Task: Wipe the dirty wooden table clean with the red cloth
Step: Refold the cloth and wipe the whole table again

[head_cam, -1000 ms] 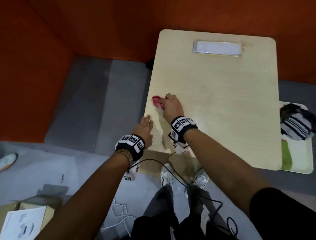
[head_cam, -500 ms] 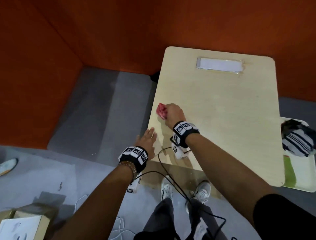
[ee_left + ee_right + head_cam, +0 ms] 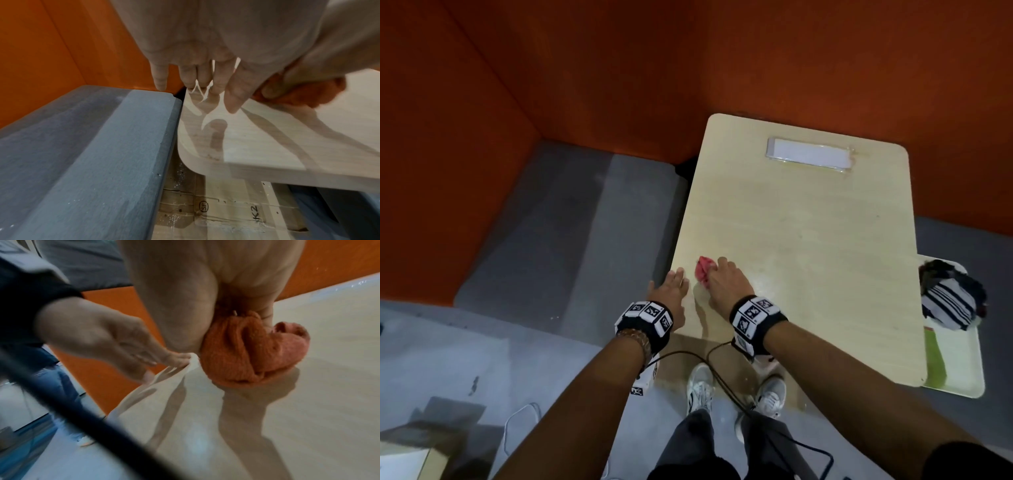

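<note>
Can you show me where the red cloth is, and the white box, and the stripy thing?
red cloth point(image 3: 703, 270): head view, bunched middle.
white box point(image 3: 808, 157): head view, top face.
stripy thing point(image 3: 947, 303): head view, striped part.

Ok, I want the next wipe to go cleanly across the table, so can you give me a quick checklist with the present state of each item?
1. Cloth in the grip: ok. The right hand holds the bunched red cloth.
2. Cloth on the surface: ok. It presses on the table near its left edge.
3. Other hand out of the path: ok. The left hand lies flat at the table's left edge, beside the cloth.
4. Path ahead: not ok at the far end, where a white flat packet lies.
5. Dirt left to wipe: cannot tell; only faint marks show.
6. Cable under the wrists: ok, it hangs below the near edge.
</note>
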Demonstrator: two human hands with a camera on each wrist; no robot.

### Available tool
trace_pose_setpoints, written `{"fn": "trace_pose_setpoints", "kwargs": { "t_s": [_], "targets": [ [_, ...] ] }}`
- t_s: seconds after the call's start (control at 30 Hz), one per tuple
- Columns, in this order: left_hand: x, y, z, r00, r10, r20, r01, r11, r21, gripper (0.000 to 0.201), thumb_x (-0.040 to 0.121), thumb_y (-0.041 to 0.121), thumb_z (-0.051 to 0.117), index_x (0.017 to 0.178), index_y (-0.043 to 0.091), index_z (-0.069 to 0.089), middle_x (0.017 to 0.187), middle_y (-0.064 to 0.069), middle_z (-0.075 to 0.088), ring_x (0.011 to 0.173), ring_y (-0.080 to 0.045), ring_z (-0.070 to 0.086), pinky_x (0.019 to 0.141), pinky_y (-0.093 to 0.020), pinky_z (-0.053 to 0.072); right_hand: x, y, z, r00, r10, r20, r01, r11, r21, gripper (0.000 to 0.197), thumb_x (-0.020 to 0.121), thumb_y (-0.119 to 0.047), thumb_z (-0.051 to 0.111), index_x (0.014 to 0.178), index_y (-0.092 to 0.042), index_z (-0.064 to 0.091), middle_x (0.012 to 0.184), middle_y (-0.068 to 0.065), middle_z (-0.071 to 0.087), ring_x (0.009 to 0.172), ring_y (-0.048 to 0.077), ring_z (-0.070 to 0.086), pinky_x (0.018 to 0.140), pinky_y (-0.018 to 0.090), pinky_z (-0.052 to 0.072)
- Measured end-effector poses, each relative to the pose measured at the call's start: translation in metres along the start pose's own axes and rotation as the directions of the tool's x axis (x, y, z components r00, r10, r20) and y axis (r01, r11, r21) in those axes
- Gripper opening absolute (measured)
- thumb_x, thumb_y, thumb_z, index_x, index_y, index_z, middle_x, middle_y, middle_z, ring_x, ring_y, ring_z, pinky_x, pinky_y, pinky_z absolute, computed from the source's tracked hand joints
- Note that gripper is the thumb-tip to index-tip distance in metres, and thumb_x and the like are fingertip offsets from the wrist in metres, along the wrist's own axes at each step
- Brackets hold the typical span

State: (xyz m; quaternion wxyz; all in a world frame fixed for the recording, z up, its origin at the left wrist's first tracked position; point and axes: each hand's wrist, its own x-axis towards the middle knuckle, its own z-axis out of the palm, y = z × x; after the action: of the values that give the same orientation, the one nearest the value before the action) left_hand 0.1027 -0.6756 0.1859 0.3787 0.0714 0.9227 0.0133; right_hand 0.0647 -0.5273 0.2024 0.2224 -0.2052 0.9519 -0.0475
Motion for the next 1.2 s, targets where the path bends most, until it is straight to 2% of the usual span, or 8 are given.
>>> {"fn": "trace_pose_setpoints", "kwargs": {
  "t_s": [0.1, 0.3, 0.53, 0.73, 0.83, 0.97, 1.07, 1.2],
  "targets": [
    [0.001, 0.005, 0.001, 0.999, -0.02, 0.037, 0.021, 1.0, -0.023, 0.075, 0.094, 0.024, 0.048, 0.154, 0.013, 0.004, 0.161, -0.004, -0.013, 0.149, -0.025, -0.005, 0.119, -0.054, 0.014, -0.009, 0.0, 0.008, 1.0, -0.009, 0.014, 0.009, 0.999, 0.035, 0.041, 0.087, -0.004, 0.054, 0.125, -0.005, 0.042, 0.119, 0.015, 0.048, 0.104, 0.03, 0.049, 0.088, 0.037, 0.049],
    [0.0, 0.009, 0.003, 0.998, -0.031, 0.062, 0.031, 1.0, -0.001, 0.085, 0.091, 0.023, 0.052, 0.153, 0.008, -0.004, 0.16, -0.009, -0.016, 0.149, -0.028, -0.008, 0.119, -0.054, 0.011, 0.029, -0.012, -0.012, 0.999, 0.041, -0.015, -0.04, 0.998, 0.052, 0.044, 0.089, -0.01, 0.056, 0.13, -0.004, 0.043, 0.125, 0.018, 0.047, 0.111, 0.034, 0.049, 0.094, 0.04, 0.047],
    [-0.004, 0.015, -0.007, 0.998, -0.035, 0.055, 0.036, 0.999, -0.024, 0.086, 0.089, 0.022, 0.057, 0.153, 0.011, 0.0, 0.16, -0.009, -0.015, 0.149, -0.029, -0.006, 0.121, -0.05, 0.012, -0.033, -0.015, 0.043, 1.0, 0.0, 0.028, -0.003, 0.995, 0.099, 0.047, 0.095, -0.032, 0.045, 0.136, -0.008, 0.044, 0.12, 0.014, 0.05, 0.104, 0.032, 0.05, 0.087, 0.038, 0.044],
    [-0.001, 0.02, -0.003, 0.995, -0.074, 0.068, 0.066, 0.992, 0.107, 0.09, 0.092, 0.028, 0.051, 0.151, 0.005, -0.012, 0.158, -0.014, -0.02, 0.148, -0.032, -0.009, 0.12, -0.05, 0.009, 0.024, -0.006, -0.002, 0.992, 0.074, -0.102, -0.062, 0.991, 0.119, 0.038, 0.093, -0.013, 0.051, 0.13, -0.004, 0.046, 0.125, 0.019, 0.048, 0.112, 0.035, 0.049, 0.095, 0.042, 0.046],
    [0.0, 0.023, -0.01, 0.993, -0.099, 0.066, 0.086, 0.98, 0.18, 0.078, 0.095, 0.029, 0.045, 0.153, 0.004, 0.0, 0.16, -0.014, -0.015, 0.149, -0.032, -0.004, 0.121, -0.05, 0.007, 0.035, 0.023, -0.013, 0.978, 0.175, -0.118, -0.145, 0.963, 0.227, 0.04, 0.09, -0.011, 0.056, 0.128, -0.006, 0.049, 0.124, 0.017, 0.046, 0.112, 0.035, 0.049, 0.094, 0.044, 0.048],
    [0.01, 0.032, -0.032, 0.989, -0.14, -0.043, 0.145, 0.975, 0.169, 0.057, 0.097, 0.034, 0.041, 0.146, 0.008, 0.03, 0.156, -0.01, 0.023, 0.143, -0.027, 0.024, 0.12, -0.046, 0.012, 0.018, 0.097, 0.002, 0.934, 0.316, -0.167, -0.246, 0.908, 0.34, 0.039, 0.09, -0.017, 0.057, 0.129, -0.016, 0.054, 0.118, 0.014, 0.047, 0.104, 0.034, 0.051, 0.089, 0.044, 0.05],
    [0.016, 0.047, -0.038, 0.991, -0.083, -0.106, 0.085, 0.996, 0.013, 0.061, 0.097, 0.03, 0.042, 0.152, 0.015, 0.019, 0.162, -0.006, 0.005, 0.149, -0.025, 0.007, 0.121, -0.044, 0.008, -0.007, 0.169, 0.014, 0.866, 0.45, -0.218, -0.349, 0.856, 0.381, 0.047, 0.088, -0.024, 0.056, 0.135, -0.024, 0.052, 0.116, 0.016, 0.047, 0.098, 0.039, 0.053, 0.086, 0.042, 0.051],
    [0.017, 0.06, -0.034, 0.998, -0.04, -0.038, 0.033, 0.986, -0.162, 0.071, 0.097, 0.018, 0.044, 0.155, 0.02, 0.004, 0.161, -0.003, -0.014, 0.15, -0.025, -0.006, 0.122, -0.04, 0.013, -0.028, 0.237, 0.013, 0.75, 0.615, -0.244, -0.495, 0.766, 0.409, 0.046, 0.086, -0.026, 0.059, 0.131, -0.022, 0.054, 0.112, 0.017, 0.05, 0.095, 0.039, 0.055, 0.08, 0.039, 0.051]
  ]
}}
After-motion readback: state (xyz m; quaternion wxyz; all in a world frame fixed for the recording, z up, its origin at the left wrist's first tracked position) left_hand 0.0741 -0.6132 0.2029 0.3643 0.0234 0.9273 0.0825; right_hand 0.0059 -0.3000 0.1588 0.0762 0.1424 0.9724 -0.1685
